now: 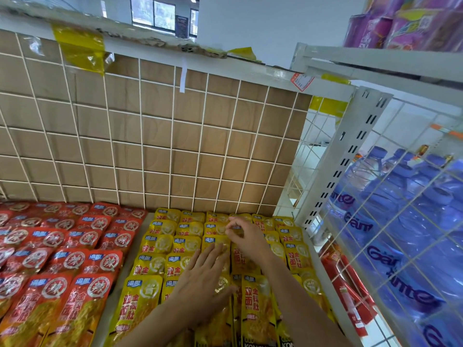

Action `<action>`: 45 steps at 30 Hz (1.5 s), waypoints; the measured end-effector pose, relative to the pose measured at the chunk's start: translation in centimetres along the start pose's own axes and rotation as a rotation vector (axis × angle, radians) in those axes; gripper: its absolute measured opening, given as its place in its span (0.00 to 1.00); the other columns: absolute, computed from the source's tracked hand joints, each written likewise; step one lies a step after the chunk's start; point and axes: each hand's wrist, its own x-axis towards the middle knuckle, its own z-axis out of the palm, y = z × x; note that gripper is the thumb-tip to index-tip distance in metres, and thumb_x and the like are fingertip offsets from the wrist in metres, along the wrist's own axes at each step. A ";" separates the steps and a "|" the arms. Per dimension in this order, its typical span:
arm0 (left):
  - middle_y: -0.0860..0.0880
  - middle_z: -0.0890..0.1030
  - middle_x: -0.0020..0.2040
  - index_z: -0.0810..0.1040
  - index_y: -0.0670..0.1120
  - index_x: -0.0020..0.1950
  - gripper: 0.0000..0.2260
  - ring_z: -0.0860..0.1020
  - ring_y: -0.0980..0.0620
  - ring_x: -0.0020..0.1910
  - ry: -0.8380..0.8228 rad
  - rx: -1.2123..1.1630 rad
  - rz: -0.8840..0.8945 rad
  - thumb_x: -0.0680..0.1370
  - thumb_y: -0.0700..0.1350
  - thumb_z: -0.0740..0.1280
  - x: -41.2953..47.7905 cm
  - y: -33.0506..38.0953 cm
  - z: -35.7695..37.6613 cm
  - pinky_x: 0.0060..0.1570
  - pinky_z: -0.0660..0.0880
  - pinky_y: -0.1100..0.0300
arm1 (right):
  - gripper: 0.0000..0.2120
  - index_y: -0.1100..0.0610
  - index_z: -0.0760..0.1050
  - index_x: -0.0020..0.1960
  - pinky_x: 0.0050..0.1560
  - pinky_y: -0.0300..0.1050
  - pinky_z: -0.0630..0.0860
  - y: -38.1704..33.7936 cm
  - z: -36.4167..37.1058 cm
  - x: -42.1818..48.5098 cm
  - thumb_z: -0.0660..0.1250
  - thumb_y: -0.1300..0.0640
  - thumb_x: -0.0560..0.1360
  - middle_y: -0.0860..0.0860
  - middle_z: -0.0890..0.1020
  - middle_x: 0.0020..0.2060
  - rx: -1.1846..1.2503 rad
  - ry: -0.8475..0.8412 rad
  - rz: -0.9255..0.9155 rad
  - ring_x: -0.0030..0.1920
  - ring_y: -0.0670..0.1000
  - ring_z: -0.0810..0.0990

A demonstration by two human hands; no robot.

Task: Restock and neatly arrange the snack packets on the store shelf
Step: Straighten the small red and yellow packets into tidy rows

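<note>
Yellow to the right, red to the left: found the shelf [116, 299] covered with yellow snack packets [152, 246] and red snack packets [62, 249] in overlapping rows, with a bare white strip between. Pressed the left hand [203, 279] flat, fingers straight and spread, on the yellow rows. Pinched the top edge of one yellow packet farther back with the right hand [246, 240], thumb and forefinger curled together. Saw a wire grid [172, 146] backed by brown cardboard behind, and blue water bottles [406, 211] behind mesh to the right.

Front yellow packets [256, 319] cut off below, purple packs [400, 28] blurred, cropped
</note>
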 end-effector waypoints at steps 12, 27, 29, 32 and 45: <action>0.51 0.31 0.70 0.38 0.48 0.76 0.59 0.29 0.52 0.69 -0.092 -0.018 0.004 0.48 0.70 0.13 2.7 0.1 -0.7 0.68 0.32 0.54 | 0.08 0.54 0.77 0.54 0.47 0.36 0.70 3.3 -3.4 -4.2 0.66 0.54 0.76 0.48 0.79 0.53 -0.183 0.178 0.062 0.54 0.47 0.77; 0.46 0.46 0.76 0.45 0.48 0.74 0.38 0.42 0.43 0.73 0.009 0.033 -0.009 0.70 0.67 0.25 2.9 0.0 0.4 0.70 0.43 0.48 | 0.15 0.51 0.75 0.60 0.65 0.46 0.67 3.7 -2.8 -3.5 0.64 0.48 0.76 0.48 0.76 0.59 -0.243 0.069 0.009 0.63 0.47 0.70; 0.45 0.58 0.75 0.57 0.47 0.74 0.35 0.52 0.43 0.72 -0.085 0.015 -0.064 0.76 0.64 0.31 2.8 0.1 0.0 0.73 0.50 0.46 | 0.14 0.51 0.75 0.60 0.65 0.47 0.66 3.7 -2.7 -3.3 0.65 0.49 0.76 0.47 0.76 0.58 -0.240 0.062 -0.004 0.63 0.47 0.70; 0.47 0.43 0.76 0.46 0.48 0.75 0.38 0.42 0.46 0.74 0.015 -0.030 -0.018 0.71 0.67 0.28 2.9 0.3 -0.3 0.72 0.38 0.52 | 0.13 0.51 0.76 0.59 0.65 0.46 0.66 3.7 -2.7 -3.0 0.64 0.50 0.76 0.47 0.77 0.57 -0.248 0.060 -0.024 0.62 0.48 0.70; 0.52 0.35 0.75 0.41 0.50 0.77 0.41 0.36 0.52 0.75 -0.043 -0.058 -0.072 0.66 0.65 0.30 4.9 1.3 -1.5 0.68 0.33 0.55 | 0.11 0.51 0.76 0.49 0.54 0.42 0.71 3.6 -3.4 -1.0 0.70 0.47 0.71 0.48 0.77 0.48 -0.251 -0.074 0.074 0.51 0.47 0.73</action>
